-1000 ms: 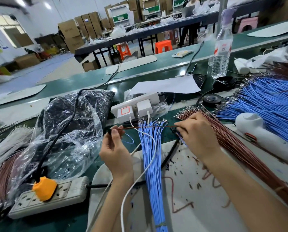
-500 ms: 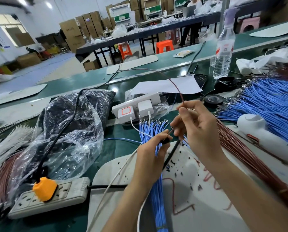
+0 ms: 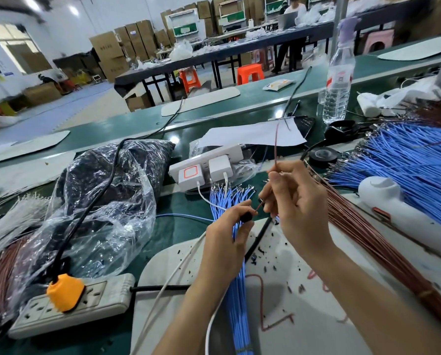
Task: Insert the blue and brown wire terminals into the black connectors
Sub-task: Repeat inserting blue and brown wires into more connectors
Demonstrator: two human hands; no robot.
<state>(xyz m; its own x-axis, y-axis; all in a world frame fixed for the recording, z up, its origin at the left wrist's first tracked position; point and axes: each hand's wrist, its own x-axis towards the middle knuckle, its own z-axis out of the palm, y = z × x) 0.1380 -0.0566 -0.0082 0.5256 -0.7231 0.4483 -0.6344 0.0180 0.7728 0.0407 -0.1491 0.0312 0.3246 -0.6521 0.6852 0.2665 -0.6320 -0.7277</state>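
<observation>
My left hand (image 3: 227, 234) pinches a small black connector (image 3: 247, 217) between thumb and fingertips, just above the white mat (image 3: 304, 298). My right hand (image 3: 296, 201) pinches a thin brown wire (image 3: 275, 147) that rises from its fingers; the wire's lower end reaches the connector's right side. A blue wire (image 3: 183, 216) trails left from the connector area across the green table. A bundle of blue wires (image 3: 236, 290) lies under my left hand. A long brown wire bundle (image 3: 383, 252) runs along the right of my right forearm.
A big fan of blue wires (image 3: 406, 160) and a white handheld device (image 3: 404, 213) lie at the right. White chargers (image 3: 206, 170), a black tape roll (image 3: 322, 155) and a water bottle (image 3: 338, 80) stand behind. A plastic bag (image 3: 106, 201) and a power strip (image 3: 68, 311) occupy the left.
My left hand swung in from the left to meet my right hand at the centre. The brown wire, earlier stretched level between both hands, now stands upright with its end at the connector.
</observation>
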